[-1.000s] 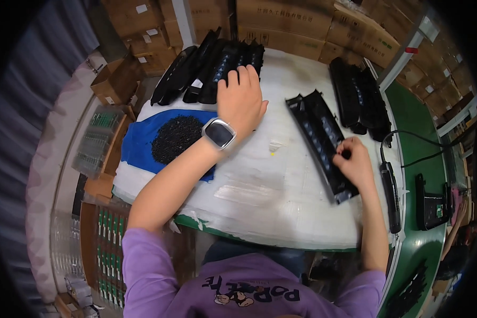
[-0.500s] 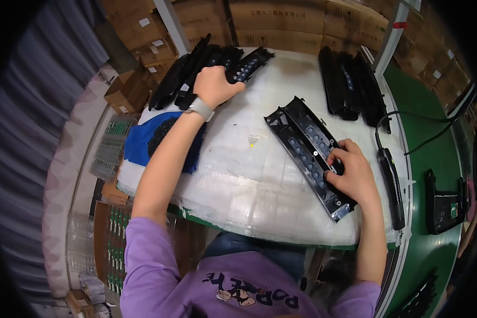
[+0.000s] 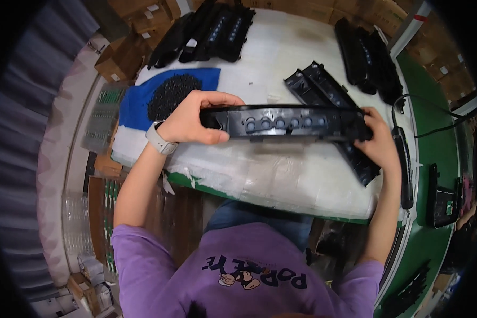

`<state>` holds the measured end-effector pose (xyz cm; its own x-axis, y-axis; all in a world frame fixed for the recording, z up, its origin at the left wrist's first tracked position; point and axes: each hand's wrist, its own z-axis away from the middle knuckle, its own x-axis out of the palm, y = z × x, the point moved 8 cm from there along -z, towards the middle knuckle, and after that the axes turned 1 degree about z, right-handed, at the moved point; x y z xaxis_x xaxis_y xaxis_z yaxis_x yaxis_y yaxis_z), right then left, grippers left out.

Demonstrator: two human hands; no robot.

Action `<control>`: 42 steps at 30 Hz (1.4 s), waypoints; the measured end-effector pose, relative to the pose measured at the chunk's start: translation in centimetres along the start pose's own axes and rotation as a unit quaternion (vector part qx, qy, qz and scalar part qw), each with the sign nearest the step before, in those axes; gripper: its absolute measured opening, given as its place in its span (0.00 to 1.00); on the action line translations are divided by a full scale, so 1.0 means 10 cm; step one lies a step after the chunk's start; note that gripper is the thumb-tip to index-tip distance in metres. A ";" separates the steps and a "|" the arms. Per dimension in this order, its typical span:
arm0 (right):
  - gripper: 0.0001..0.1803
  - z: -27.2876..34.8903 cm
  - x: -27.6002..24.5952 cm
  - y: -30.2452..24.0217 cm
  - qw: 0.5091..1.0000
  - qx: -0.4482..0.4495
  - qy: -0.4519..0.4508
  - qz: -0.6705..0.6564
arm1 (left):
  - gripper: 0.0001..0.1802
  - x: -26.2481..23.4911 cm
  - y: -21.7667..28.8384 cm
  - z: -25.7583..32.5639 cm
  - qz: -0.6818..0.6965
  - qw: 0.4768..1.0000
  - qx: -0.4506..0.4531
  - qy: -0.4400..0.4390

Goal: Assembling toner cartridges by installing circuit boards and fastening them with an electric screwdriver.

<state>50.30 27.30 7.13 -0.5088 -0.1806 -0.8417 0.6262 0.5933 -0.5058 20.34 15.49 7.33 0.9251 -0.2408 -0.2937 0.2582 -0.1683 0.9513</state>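
Observation:
Between my two hands, above the table, is a long black plastic housing (image 3: pixel 286 123) with a row of several round blue-grey buttons facing me. My left hand (image 3: pixel 193 119) grips its left end, thumb below and fingers over the top. The right hand (image 3: pixel 379 139) has its fingers closed round the right end. Behind and under it, two more long black housings (image 3: pixel 328 85) lie side by side on the white-covered table, slanting toward the near right and partly hidden. A blue cloth (image 3: pixel 132 108) beyond my left wrist bears a heap of small black pieces (image 3: pixel 176 93), possibly screws.
Several black housings (image 3: pixel 217 34) are grouped at the far left, more (image 3: pixel 363 58) at the far right. A black corded screwdriver-like tool (image 3: pixel 404 175) lies by the right table edge. Cardboard boxes (image 3: pixel 302 9) stand behind. Another black housing (image 3: pixel 444 199) rests on the green surface at right.
My left hand has come back from the far-left group with a housing now held level. My right hand has left the housings on the table and grips its other end. The view has shifted.

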 end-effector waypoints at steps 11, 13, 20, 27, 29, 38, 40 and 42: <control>0.12 -0.33 0.14 -0.11 0.994 -0.068 -0.079 0.017 | 0.31 0.48 0.35 0.16 -0.283 0.942 0.179 -0.032; 0.12 -0.36 0.21 -0.19 0.990 -0.081 -0.116 -0.018 | 0.29 0.62 0.32 0.13 -0.308 0.935 0.170 -0.034; 0.13 -0.38 0.40 -0.48 0.974 -0.205 -0.097 -0.023 | 0.25 0.73 0.22 0.06 -0.315 0.938 0.137 -0.042; 0.15 -0.37 0.46 -0.57 0.971 -0.219 -0.082 -0.036 | 0.16 0.73 0.25 0.07 -0.365 0.921 0.138 0.011; 0.16 -0.35 0.45 -0.59 0.969 -0.237 -0.071 -0.022 | 0.15 0.71 0.29 0.06 -0.373 0.915 0.150 0.021; 0.18 -0.33 0.44 -0.70 0.967 -0.240 -0.078 -0.030 | 0.41 0.79 0.30 0.35 -0.487 0.868 0.095 -0.027; 0.18 -0.32 0.47 -0.76 0.967 -0.239 -0.083 -0.035 | 0.40 0.81 0.18 0.33 -0.464 0.883 0.068 -0.006; 0.19 -0.29 0.49 -0.79 0.965 -0.231 -0.110 -0.066 | 0.40 0.85 0.22 0.26 -0.449 0.891 0.073 0.002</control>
<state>41.10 23.96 7.53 -0.3963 -0.4105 -0.8213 0.2092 0.8306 -0.5161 28.07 10.60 6.63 0.3652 0.0567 -0.9292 0.8555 -0.4139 0.3110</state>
